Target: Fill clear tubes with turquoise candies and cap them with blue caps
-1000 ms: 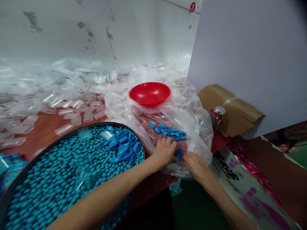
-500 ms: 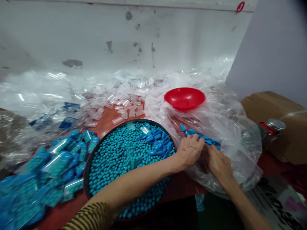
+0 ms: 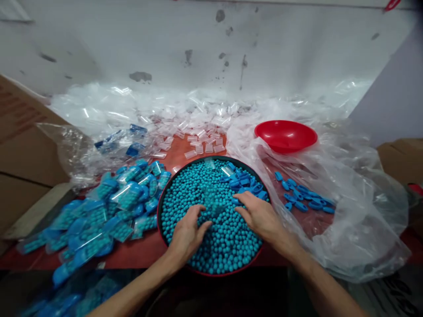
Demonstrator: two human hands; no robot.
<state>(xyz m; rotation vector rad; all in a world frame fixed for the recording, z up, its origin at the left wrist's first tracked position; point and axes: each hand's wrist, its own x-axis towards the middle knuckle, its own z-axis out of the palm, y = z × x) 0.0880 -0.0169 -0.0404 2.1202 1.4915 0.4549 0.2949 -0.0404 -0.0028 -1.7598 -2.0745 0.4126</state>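
A round dark-rimmed tray (image 3: 160, 220) full of small turquoise balls (image 3: 224, 257) stands at the table's front edge. Over its left part is my left hand (image 3: 188, 231), thumb and fingers apart, with nothing seen in it. My right hand (image 3: 257, 215) reaches in from the right with parted fingers, its fingertips beside the blue plastic caps (image 3: 244, 179) that lie on the balls. More loose blue caps (image 3: 299, 193) lie on the table right of the tray. To the left is a heap of clear packs with blue caps (image 3: 127, 196), filled with turquoise balls.
A red bowl (image 3: 286, 135) sits on clear plastic bags (image 3: 357, 211) at the right. Small clear containers (image 3: 205, 143) lie behind the tray. Cardboard boxes stand at the far left (image 3: 26, 149) and far right (image 3: 399, 163). A wall closes off the back.
The view has swung left. Both my hands have left the caps on the table and moved left over the tray of balls, where they are now apart.
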